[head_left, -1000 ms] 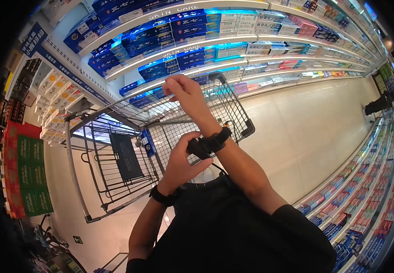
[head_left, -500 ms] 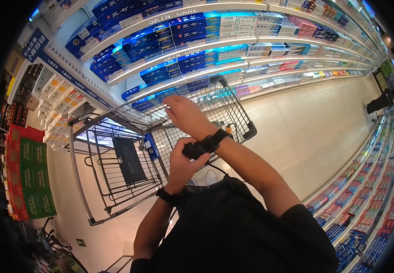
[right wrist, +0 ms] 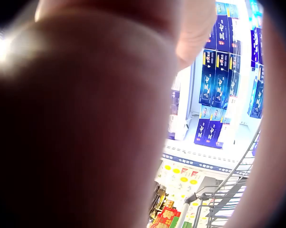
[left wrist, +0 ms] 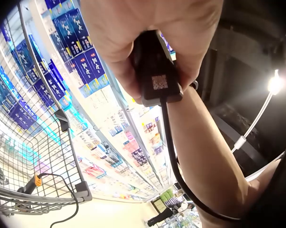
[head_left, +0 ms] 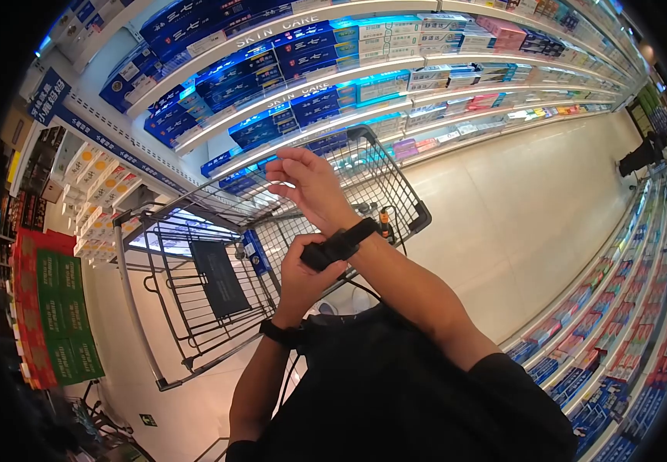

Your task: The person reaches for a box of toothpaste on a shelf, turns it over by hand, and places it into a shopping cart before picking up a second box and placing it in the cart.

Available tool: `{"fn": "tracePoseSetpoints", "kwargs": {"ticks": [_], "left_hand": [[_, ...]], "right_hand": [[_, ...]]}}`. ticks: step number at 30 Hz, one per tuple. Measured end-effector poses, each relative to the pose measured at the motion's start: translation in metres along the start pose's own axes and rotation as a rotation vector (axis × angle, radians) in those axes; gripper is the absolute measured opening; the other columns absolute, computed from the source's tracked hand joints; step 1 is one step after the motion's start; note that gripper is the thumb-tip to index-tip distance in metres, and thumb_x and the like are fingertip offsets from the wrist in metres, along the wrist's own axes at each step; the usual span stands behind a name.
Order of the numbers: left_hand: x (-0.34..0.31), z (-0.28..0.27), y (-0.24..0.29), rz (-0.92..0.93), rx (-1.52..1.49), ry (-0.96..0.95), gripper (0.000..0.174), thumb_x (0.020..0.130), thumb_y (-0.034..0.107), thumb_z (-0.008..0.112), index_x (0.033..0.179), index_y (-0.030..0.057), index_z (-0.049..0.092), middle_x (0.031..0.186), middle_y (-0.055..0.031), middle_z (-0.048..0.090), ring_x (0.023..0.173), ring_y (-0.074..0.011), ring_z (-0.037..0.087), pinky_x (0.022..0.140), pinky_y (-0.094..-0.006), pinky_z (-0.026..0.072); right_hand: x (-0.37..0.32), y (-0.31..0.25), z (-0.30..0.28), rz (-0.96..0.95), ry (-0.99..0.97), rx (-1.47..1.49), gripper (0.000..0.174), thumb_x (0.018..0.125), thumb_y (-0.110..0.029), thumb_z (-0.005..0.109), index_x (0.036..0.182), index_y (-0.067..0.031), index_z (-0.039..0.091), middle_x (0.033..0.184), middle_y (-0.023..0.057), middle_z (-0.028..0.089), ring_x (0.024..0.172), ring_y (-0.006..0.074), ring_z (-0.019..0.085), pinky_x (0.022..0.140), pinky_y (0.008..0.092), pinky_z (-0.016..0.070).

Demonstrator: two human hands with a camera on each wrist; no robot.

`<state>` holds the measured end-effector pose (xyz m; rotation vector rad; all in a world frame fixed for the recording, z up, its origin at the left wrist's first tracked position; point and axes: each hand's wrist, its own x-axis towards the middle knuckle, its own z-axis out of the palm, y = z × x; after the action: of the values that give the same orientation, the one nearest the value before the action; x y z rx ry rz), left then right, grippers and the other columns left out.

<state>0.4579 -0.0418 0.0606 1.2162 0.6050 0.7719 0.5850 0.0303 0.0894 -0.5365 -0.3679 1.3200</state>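
My left hand [head_left: 296,283] pinches a black device [head_left: 332,249] strapped on my right wrist. In the left wrist view, the fingers of that hand [left wrist: 150,31] hold both sides of the device [left wrist: 154,71], from which a black cable runs. My right hand [head_left: 310,186] is raised over the shopping cart [head_left: 406,181], palm partly turned up, its fingers loosely bent and holding nothing. Blurred skin close to the lens covers much of the right wrist view.
Shelves [head_left: 272,85] of blue and white boxes line the far side. More stocked shelves [head_left: 618,339] run along the right. Red and green cartons [head_left: 60,308] stand left. A black-and-orange item [head_left: 384,222] is at the cart; a person [head_left: 641,158] is far off.
My right hand has turned slightly and its fingers have spread apart. My left hand has kept its hold on the wrist device, which has shifted a little to the left in the head view.
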Motion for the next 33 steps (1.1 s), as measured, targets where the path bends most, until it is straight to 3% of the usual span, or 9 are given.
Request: {"fn": "tracePoseSetpoints", "kwargs": {"ticks": [3,6,9,13,16,19,22,31,33], "left_hand": [[0.003,-0.002,0.004,-0.009,0.048,0.017,0.04,0.077,-0.007,0.07,0.11,-0.0017,0.048,0.107,-0.0114,0.058,0.096,-0.0144,0.061,0.083,-0.0275,0.0532],[0.004,-0.003,0.005,-0.022,0.074,0.052,0.039,0.078,-0.006,0.071,0.11,-0.0016,0.048,0.105,-0.0105,0.058,0.094,-0.0133,0.06,0.081,-0.0268,0.0534],[0.001,-0.005,-0.006,-0.038,0.047,0.058,0.04,0.078,-0.006,0.071,0.11,-0.0006,0.048,0.104,-0.0104,0.059,0.092,-0.0132,0.06,0.08,-0.0266,0.0534],[-0.003,-0.007,-0.009,-0.051,0.054,0.049,0.041,0.077,-0.006,0.07,0.111,0.0008,0.047,0.104,-0.0107,0.059,0.091,-0.0141,0.061,0.077,-0.0267,0.0539],[-0.003,-0.008,-0.007,-0.042,0.053,0.036,0.041,0.077,-0.006,0.07,0.111,0.001,0.047,0.104,-0.0098,0.058,0.09,-0.0135,0.06,0.076,-0.026,0.0537],[-0.005,-0.004,0.002,-0.025,0.022,0.006,0.041,0.078,-0.006,0.071,0.111,0.0002,0.048,0.105,-0.0087,0.057,0.094,-0.0129,0.059,0.081,-0.0266,0.0521],[-0.004,-0.007,0.002,-0.025,0.034,-0.018,0.04,0.078,-0.006,0.071,0.111,-0.0002,0.048,0.106,-0.0086,0.057,0.097,-0.0132,0.059,0.084,-0.0271,0.0515],[-0.003,-0.012,-0.001,-0.009,-0.027,0.044,0.041,0.077,-0.007,0.071,0.111,-0.0004,0.048,0.107,-0.0099,0.057,0.095,-0.0142,0.06,0.08,-0.0269,0.0534],[-0.004,-0.014,-0.002,-0.012,-0.03,0.057,0.041,0.077,-0.007,0.071,0.111,-0.0004,0.048,0.107,-0.0101,0.057,0.095,-0.0141,0.06,0.079,-0.0267,0.0535]], "right_hand": [[0.006,0.012,-0.013,-0.126,-0.08,-0.724,0.018,0.093,-0.007,0.051,0.106,0.0016,0.059,0.09,0.0115,0.065,0.084,0.0198,0.064,0.076,0.034,0.0545],[0.011,0.018,-0.03,-0.619,-0.185,-1.601,0.02,0.093,-0.009,0.054,0.11,-0.0007,0.058,0.091,0.0132,0.065,0.082,0.0204,0.065,0.073,0.0333,0.0564],[0.005,0.014,-0.025,-0.423,-0.139,-1.297,0.021,0.093,-0.009,0.053,0.112,0.001,0.057,0.093,0.0129,0.065,0.084,0.0195,0.065,0.072,0.0325,0.057],[0.01,0.019,-0.023,-0.019,0.029,-0.242,0.025,0.094,-0.011,0.052,0.113,0.0042,0.054,0.101,0.0135,0.063,0.089,0.0195,0.063,0.074,0.0325,0.0574],[0.011,0.019,-0.014,-0.092,0.052,-0.238,0.023,0.093,-0.011,0.053,0.11,0.0039,0.057,0.094,0.0117,0.065,0.083,0.0169,0.064,0.072,0.0298,0.0567],[0.016,0.018,-0.012,-0.385,-0.006,-0.973,0.019,0.09,-0.009,0.055,0.104,0.0032,0.06,0.084,0.0121,0.067,0.074,0.0189,0.065,0.067,0.0302,0.0547],[0.022,0.024,-0.015,-0.697,-0.098,-1.324,0.016,0.087,-0.008,0.058,0.1,0.0024,0.062,0.078,0.0142,0.067,0.069,0.0234,0.066,0.064,0.0324,0.0524],[0.014,0.019,-0.002,-0.488,-0.112,-1.159,0.015,0.087,-0.006,0.058,0.099,0.0019,0.061,0.079,0.0167,0.066,0.07,0.029,0.066,0.062,0.0359,0.0506],[0.011,0.019,-0.002,-0.559,-0.134,-1.265,0.016,0.087,-0.006,0.058,0.1,0.0017,0.061,0.078,0.0159,0.066,0.071,0.0279,0.066,0.063,0.0359,0.0506]]}}
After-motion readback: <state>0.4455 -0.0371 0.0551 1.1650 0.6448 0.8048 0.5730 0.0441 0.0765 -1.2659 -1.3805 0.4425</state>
